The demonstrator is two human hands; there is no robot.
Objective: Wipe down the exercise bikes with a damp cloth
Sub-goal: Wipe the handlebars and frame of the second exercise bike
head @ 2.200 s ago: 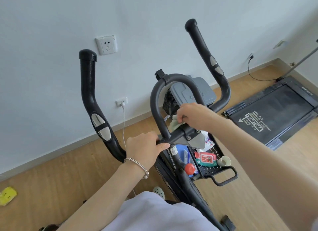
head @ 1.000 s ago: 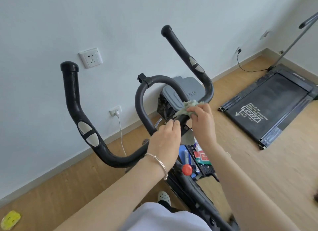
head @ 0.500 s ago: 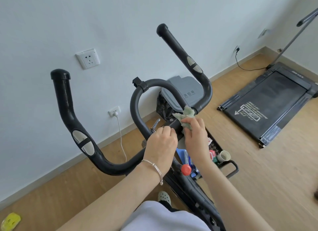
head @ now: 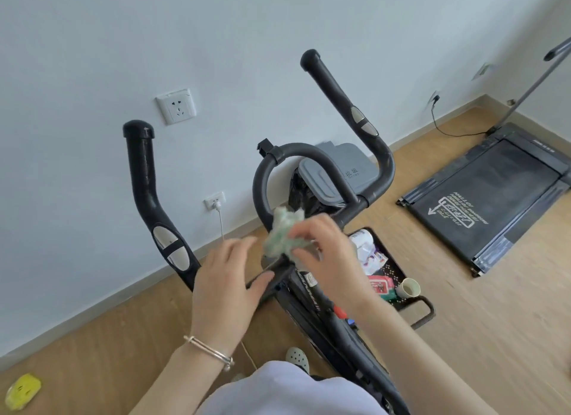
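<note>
A black exercise bike (head: 327,294) stands in front of me, its two handlebar arms rising left (head: 145,179) and right (head: 349,111) around a central loop bar (head: 265,179). My right hand (head: 327,254) pinches a crumpled pale green cloth (head: 282,232) lifted just above the handlebar clamp. My left hand (head: 225,278) hovers beside it with fingers relaxed and spread, its thumb near the clamp, a bracelet on the wrist. The motion blurs both hands.
A black tray (head: 392,266) on the bike holds packets and a small cup (head: 409,288). A grey-lidded bin (head: 336,176) stands behind the bike by the wall. A treadmill (head: 494,192) lies on the floor at right. A yellow object (head: 23,390) lies at bottom left.
My right hand has lifted the cloth off the clamp. My left hand has let go of the bar and opened. The view has tilted slightly.
</note>
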